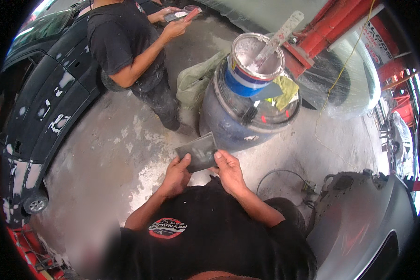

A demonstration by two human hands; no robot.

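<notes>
A dark grey rectangular sheet [198, 151] with pale smudges and light edges is held in front of my chest. Its material is not clear; it looks like sandpaper or a thin flat board. My left hand [176, 174] grips its lower left side, thumb on top and fingers underneath. On the other side, my right hand [230, 173] pinches the right edge with the thumb over the face. Just beyond the sheet stands a blue-grey drum [224, 123], bearing an open bucket [245, 84] of pale pinkish filler with a broad flat stirring stick [284, 30] in it.
A yellow-green cloth [286, 92] and a black brush-like piece [249, 114] lie on the drum lid. A co-worker [126, 46] stands ahead-left, holding small items. A black car [56, 102] with filler patches is left; a grey car panel [359, 214] and a hose [282, 171] are right.
</notes>
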